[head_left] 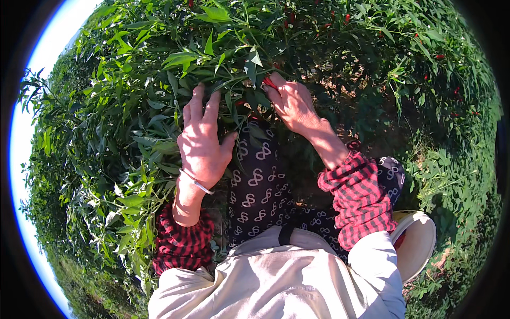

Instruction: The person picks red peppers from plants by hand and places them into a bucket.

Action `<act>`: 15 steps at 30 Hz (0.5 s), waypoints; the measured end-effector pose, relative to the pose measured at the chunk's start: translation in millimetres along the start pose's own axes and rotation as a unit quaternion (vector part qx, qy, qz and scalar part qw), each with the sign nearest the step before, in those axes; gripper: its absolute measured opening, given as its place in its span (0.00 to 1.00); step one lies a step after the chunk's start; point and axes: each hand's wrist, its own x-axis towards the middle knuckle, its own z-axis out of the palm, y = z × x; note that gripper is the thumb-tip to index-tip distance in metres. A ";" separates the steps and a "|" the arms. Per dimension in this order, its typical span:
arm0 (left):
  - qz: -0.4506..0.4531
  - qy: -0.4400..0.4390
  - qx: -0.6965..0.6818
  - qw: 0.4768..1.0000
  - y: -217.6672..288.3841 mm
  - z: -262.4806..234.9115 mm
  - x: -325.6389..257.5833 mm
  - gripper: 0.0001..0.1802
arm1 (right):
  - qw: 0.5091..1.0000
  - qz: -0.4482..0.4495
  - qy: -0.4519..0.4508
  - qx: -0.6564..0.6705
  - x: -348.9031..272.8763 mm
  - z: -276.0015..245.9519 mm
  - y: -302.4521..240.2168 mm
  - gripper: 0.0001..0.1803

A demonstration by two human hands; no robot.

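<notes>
My left hand [204,141] is spread among the leafy stems of a chili pepper plant [186,58], its fingers reaching into the foliage and its thumb apart. Across from it, my right hand [292,103] pinches a red chili pepper [270,82] between thumb and fingers beside some drooping leaves. Part of that pepper is covered by the fingers. A bit of red shows under the leaves between the two hands. Both forearms wear red and black checked sleeves, and a pale bangle circles my left wrist.
A whitish bucket [417,247] with something red inside stands by my right elbow. My legs in dark patterned trousers [257,186] are under my arms. Dense pepper plants surround me, and more red chilies [347,19] hang at the far right.
</notes>
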 end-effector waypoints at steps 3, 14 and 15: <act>-0.013 -0.010 -0.011 1.000 -5.9 7.3 0.0 0.42 | 0.947 0.173 0.001 0.270 -7.2 -20.8 -6.2 0.07; 0.004 -0.032 0.006 0.999 6.9 7.8 -7.0 0.42 | 0.970 0.161 -0.043 0.178 21.5 -35.8 40.0 0.11; 0.010 -0.024 0.004 1.000 4.9 8.9 -8.3 0.42 | 0.962 0.192 -0.114 0.156 32.6 -39.1 33.3 0.11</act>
